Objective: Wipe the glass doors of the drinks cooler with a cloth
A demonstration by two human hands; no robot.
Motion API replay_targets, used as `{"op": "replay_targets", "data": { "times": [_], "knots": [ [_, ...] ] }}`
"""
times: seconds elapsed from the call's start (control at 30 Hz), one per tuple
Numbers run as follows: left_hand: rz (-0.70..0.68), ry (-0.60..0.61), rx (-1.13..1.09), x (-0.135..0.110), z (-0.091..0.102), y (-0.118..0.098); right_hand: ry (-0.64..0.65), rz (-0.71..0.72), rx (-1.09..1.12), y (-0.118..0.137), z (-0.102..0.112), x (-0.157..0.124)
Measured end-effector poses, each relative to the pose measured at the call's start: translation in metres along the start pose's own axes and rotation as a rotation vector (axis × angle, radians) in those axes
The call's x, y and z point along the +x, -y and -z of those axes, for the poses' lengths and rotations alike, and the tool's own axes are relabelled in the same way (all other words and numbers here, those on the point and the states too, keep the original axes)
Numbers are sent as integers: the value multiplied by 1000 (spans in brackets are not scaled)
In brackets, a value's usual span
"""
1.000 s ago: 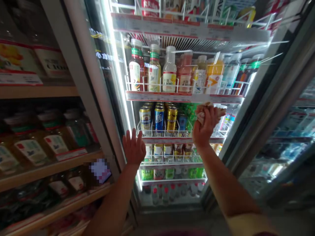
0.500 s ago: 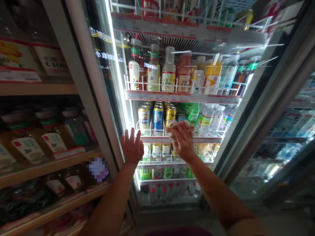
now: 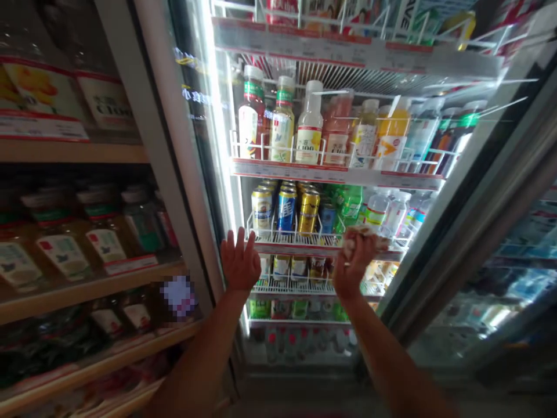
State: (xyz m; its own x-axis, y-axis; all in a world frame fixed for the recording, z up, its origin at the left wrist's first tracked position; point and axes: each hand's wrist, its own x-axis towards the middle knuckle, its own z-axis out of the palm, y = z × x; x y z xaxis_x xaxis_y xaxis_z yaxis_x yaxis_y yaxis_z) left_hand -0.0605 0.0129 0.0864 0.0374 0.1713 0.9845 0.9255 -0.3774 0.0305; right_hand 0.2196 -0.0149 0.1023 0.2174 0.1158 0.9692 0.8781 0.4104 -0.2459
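Observation:
My right hand (image 3: 353, 271) is closed around a crumpled, pale cloth (image 3: 369, 245), which bunches out past the fingers on the right. Both are in front of the fridge's can shelf, near a green bottle (image 3: 351, 203). Farther left, my left hand (image 3: 240, 262) is raised with its fingers stretched out and holds nothing. It is nearest the bright light strip at the left side of the fridge. Faint reflections show in the glass before the shelves. Behind it stand a white can (image 3: 261, 212), a blue can (image 3: 286, 211) and a gold can (image 3: 308, 213).
A row of juice bottles (image 3: 308, 145) stands on the wire shelf above. Wooden shelves (image 3: 73, 152) with more bottles are on the left, past a metal frame (image 3: 152, 122). On the right runs a thick metal door frame (image 3: 478, 232). Small bottles (image 3: 291, 343) fill the bottom.
My right hand has moved right with the cloth, from before the gold can to before the clear bottles. The left hand keeps its spread pose. The view has shifted slightly.

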Motion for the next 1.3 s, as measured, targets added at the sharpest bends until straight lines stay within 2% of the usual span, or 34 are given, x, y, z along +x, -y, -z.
{"op": "replay_targets", "data": {
  "times": [0.17, 0.23, 0.33, 0.43, 0.5, 0.63, 0.73, 0.83, 0.9, 0.97, 1.07, 1.2, 1.3],
  "knots": [
    [8, 12, 20, -4, -2, 3, 437, 315, 81, 74, -25, -51],
    [-8, 13, 14, -3, -2, 4, 522, 426, 94, 89, -32, -66],
    [-27, 11, 12, 0, -1, 5, 544, 549, 105, 90, -36, -75],
    [-33, 32, 5, 0, 1, 6, 530, 619, 112, 71, -27, -64],
    [-29, 62, 5, -8, 3, 6, 497, 574, 87, 49, -14, -46],
    [-38, 71, 39, -45, 9, 5, 285, 342, -36, -12, 20, -3],
    [-22, 117, 41, -73, 9, 2, 106, 169, -94, -62, 43, 19],
    [1, 92, 35, -85, 4, -1, 14, 30, -90, -92, 56, 19],
    [18, 71, 26, -87, -1, -4, 1, -16, -92, -96, 56, 8],
    [44, 74, 20, -87, -4, -6, 20, -20, -105, -86, 49, -10],
    [72, 101, 23, -87, -4, -7, 94, 46, -107, -52, 31, -40],
    [54, 133, 49, -86, 3, -8, 345, 263, -3, 7, 7, -83],
    [55, 166, 65, -85, 8, -5, 529, 423, 84, 39, -3, -109]
  ]
}}
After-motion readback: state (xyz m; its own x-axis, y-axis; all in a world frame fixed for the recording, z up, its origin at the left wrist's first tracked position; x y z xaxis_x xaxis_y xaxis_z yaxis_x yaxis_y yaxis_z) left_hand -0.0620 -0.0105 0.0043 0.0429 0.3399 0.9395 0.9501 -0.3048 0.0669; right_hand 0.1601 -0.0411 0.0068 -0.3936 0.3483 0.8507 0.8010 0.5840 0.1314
